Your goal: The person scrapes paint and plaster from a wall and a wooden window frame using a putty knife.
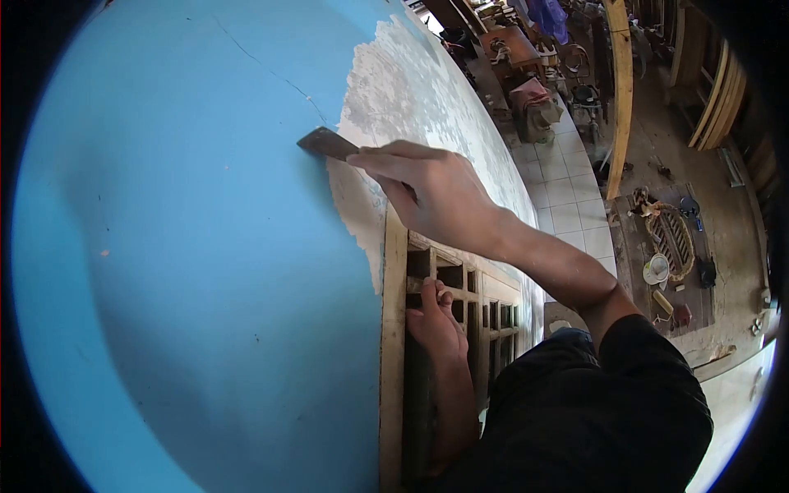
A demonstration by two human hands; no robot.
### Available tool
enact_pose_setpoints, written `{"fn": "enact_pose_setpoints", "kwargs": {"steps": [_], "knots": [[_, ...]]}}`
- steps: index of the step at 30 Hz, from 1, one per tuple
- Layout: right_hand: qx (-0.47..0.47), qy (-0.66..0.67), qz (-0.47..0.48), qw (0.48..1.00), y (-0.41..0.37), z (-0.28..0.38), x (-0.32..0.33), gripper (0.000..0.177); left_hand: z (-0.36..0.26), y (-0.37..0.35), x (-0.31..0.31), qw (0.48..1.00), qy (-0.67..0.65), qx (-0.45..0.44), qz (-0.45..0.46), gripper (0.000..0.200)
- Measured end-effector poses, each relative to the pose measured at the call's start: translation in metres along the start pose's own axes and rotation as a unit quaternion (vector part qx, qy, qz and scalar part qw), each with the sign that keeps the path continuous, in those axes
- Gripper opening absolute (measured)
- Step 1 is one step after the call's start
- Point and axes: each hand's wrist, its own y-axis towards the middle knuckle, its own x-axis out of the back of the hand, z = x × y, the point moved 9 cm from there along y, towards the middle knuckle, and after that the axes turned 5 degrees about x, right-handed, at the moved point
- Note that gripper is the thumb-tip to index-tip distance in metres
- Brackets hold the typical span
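Observation:
In the head view, my right hand (436, 189) is closed round a scraper (327, 143), a flat dark metal blade. Its handle is hidden inside my fingers. The blade lies against the blue painted wall (205, 222), at the ragged border of a bare whitish patch (386, 90) where the paint is off. Lower down, my left hand (441, 323) has its fingers wrapped round a bar of the wooden window lattice (448, 275). A thin crack runs through the blue paint above the blade.
Below on the right is a tiled floor (567, 181). A wooden table (699, 308) there bears a white tub (656, 269), a woven oval piece (671, 238) and small items. A wooden post (620, 99) stands nearby, with clutter behind it.

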Motion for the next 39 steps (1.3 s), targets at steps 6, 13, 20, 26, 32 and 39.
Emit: {"fn": "enact_pose_setpoints", "kwargs": {"steps": [6,13,20,26,32,39], "knots": [[0.049,-0.014,-0.025,0.998,-0.024,0.014,-0.001,0.038,-0.01,-0.005,-0.011,1.0,0.002,-0.021,-0.002,0.019],[-0.033,-0.08,0.072,0.994,-0.005,-0.011,-0.017,0.04,-0.011,-0.002,0.001,0.995,0.094,-0.034,-0.007,0.008],[-0.006,-0.033,-0.009,0.999,0.005,0.001,0.002,0.029,-0.012,0.011,0.003,0.994,0.085,-0.037,0.05,0.017],[-0.014,-0.033,0.025,0.999,-0.006,0.002,-0.005,0.034,-0.017,0.003,-0.003,0.993,0.102,-0.05,0.036,0.02],[0.007,-0.018,-0.007,1.0,-0.028,0.01,-0.009,0.031,-0.013,0.013,-0.002,0.992,0.09,-0.052,0.078,0.018],[-0.027,-0.031,0.026,0.999,-0.019,-0.001,-0.007,0.032,-0.01,0.011,0.001,0.991,0.113,-0.041,0.062,0.015]]}}
